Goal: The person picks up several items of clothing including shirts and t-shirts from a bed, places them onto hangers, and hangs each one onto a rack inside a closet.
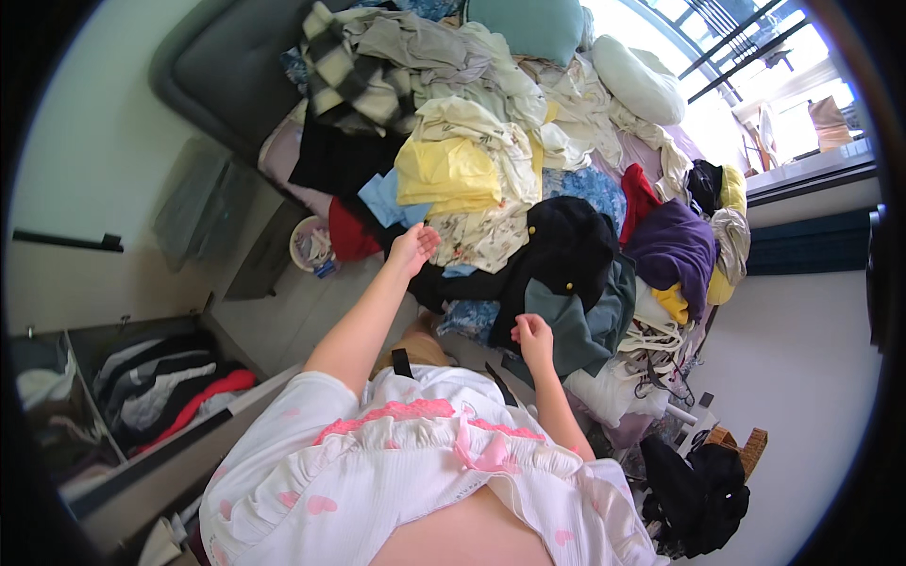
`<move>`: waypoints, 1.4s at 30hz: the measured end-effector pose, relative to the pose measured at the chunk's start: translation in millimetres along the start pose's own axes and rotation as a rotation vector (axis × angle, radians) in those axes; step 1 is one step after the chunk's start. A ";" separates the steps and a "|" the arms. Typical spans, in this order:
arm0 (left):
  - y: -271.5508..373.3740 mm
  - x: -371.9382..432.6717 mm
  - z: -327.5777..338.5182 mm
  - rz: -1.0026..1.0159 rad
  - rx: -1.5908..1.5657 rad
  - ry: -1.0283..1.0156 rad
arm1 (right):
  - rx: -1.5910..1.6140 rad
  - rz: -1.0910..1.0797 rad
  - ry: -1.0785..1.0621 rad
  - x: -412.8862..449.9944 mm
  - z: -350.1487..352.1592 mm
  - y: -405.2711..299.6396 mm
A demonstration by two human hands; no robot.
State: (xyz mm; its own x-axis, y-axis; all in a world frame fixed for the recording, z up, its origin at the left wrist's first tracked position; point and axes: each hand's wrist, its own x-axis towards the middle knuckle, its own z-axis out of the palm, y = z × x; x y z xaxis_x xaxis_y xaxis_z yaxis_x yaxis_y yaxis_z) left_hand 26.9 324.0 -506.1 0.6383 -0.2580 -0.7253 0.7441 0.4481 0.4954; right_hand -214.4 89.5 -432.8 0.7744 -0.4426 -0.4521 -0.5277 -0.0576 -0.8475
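My left hand (416, 247) is held out with its fingers extended and nothing in it. It is beside a cream floral cloth (476, 237), just below a light blue cloth (388, 199) and a folded yellow cloth (449, 173). My right hand (532, 336) is loosely curled in front of a dark green garment (587, 322); whether its fingers pinch any fabric is hidden. Between and beyond the hands lies a black garment with gold buttons (563, 237). Part of a blue patterned cloth (467, 318) shows under the black fabric.
Clothes cover the bed, including a checked cloth (354, 78) and a purple garment (672, 244). Pillows lie at the far side, one teal (527, 25). White hangers (648, 336) lie at right. A small bin (311, 244) stands left; an open drawer (258, 403) holds clothes.
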 end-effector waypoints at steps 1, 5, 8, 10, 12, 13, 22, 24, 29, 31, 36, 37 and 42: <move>2.7 31.8 4.5 -0.042 -0.086 0.047 | 0.002 0.041 0.015 3.1 -0.6 -3.0; 7.7 143.7 22.5 -0.168 -0.254 0.328 | 0.026 0.146 0.052 11.9 1.1 -11.6; 3.0 201.7 33.5 -0.258 -0.315 0.465 | 0.033 0.254 0.121 13.1 9.0 -12.1; -3.0 226.1 37.9 -0.252 -0.421 0.438 | 0.013 0.288 0.127 12.2 15.0 -10.7; -3.2 240.9 42.3 -0.201 -0.503 0.411 | -0.032 0.339 0.134 11.5 19.1 -9.7; 3.4 245.7 46.5 -0.143 -0.528 0.388 | -0.058 0.315 0.142 11.1 20.6 -10.2; 102.2 109.3 203.7 0.181 -0.133 -0.460 | 0.367 0.413 0.066 58.9 40.0 -83.8; 89.6 32.4 224.4 0.092 0.174 -0.571 | 0.827 0.510 -0.111 84.7 41.3 -117.4; 72.4 -110.3 223.5 0.161 0.980 -1.424 | 1.353 0.216 -0.173 110.6 50.7 -180.4; 78.7 -130.1 217.6 0.557 0.979 -1.566 | 1.385 0.123 -0.181 105.6 39.9 -192.9; 111.9 -121.4 178.1 0.253 0.930 -1.649 | 1.383 -0.083 -0.225 77.7 -13.2 -199.1; 115.0 -107.2 176.5 0.043 1.003 -1.621 | 1.360 -0.114 -0.236 70.9 -24.8 -198.1; 107.2 -69.5 185.4 -0.400 0.008 -0.809 | 1.080 -0.122 -0.322 43.0 -69.4 -205.7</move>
State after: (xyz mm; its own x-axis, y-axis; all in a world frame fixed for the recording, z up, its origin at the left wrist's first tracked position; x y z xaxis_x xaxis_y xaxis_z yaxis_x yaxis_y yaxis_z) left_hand 98.8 231.2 -313.9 0.2731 -0.9180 -0.2876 0.9396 0.1905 0.2842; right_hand -96.8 20.2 -258.5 0.9362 -0.2266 -0.2686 0.0137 0.7872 -0.6165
